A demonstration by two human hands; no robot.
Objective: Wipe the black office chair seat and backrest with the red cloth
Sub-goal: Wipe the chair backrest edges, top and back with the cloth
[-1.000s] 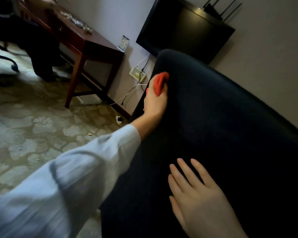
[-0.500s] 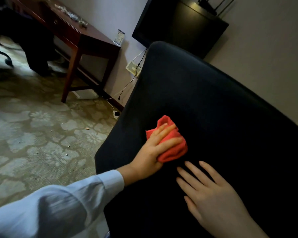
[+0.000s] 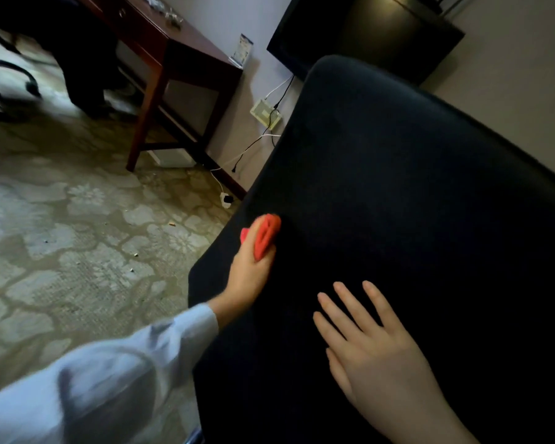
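left hand [image 3: 250, 274] grips crumpled red cloth [image 3: 265, 233] at edge of black fabric backrest [image 3: 398, 219] | right hand [image 3: 375, 341] flat on it, fingers spread | backrest wipe seems midway, seat unseen

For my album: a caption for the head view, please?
Left hand holds red cloth against the black chair; right hand rests flat on it.

A dark reddish wooden table [image 3: 186, 56] stands against the pale wall, a small white printed card [image 3: 242, 50] upright at its far corner and some small pale clutter [image 3: 172, 19] further along the top, too blurred to name. Under it lies a flat white box [image 3: 173, 157]. A black flat screen [image 3: 382, 30] hangs on the wall; below it is a cream wall socket plate [image 3: 265, 113], from which a black cable [image 3: 253, 144] trails down. A white plug [image 3: 226, 199] lies on the grey-green patterned carpet [image 3: 61, 238], which is dotted with crumbs.
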